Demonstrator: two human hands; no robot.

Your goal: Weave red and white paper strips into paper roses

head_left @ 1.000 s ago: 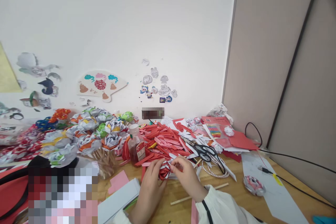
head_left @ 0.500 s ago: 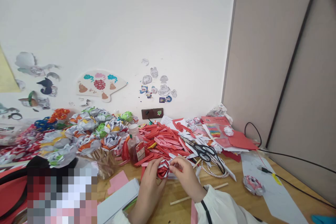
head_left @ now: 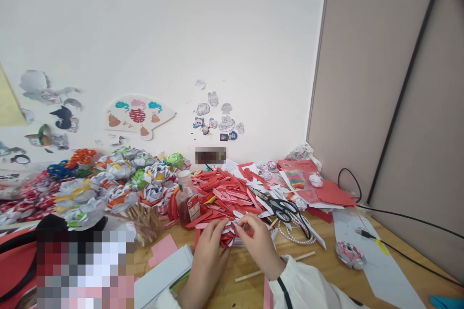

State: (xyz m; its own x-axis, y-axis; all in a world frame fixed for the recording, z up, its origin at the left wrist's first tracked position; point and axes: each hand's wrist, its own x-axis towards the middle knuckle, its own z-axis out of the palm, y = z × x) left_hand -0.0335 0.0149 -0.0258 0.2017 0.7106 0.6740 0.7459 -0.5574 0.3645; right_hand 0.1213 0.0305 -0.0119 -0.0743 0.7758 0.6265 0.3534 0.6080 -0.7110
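Observation:
Between my two hands is a red and white paper flower (head_left: 227,237) made of folded pieces. My left hand (head_left: 209,251) wraps round its left side, with fingers behind and thumb below. On the right, the thumb and forefinger of my right hand (head_left: 256,236) pinch the flower's edge at a white fold. Just beyond lies a heap of folded red paper strips (head_left: 232,193). A glue bottle (head_left: 188,203) with amber liquid stands left of the heap. Black-handled scissors (head_left: 281,208) rest to its right, beside a string of white beads (head_left: 295,231).
Many finished paper flowers (head_left: 123,178) pile up at the back left, near a bundle of wooden sticks (head_left: 143,222). A single stick (head_left: 275,266) lies by my right wrist. White paper sheets (head_left: 163,277) are at the left, a pink-white flower (head_left: 350,255) and black cable (head_left: 406,260) at the right.
The flower has shifted and turned slightly between my hands. My right fingers remain pinched at its edge, and the things on the table have stayed put.

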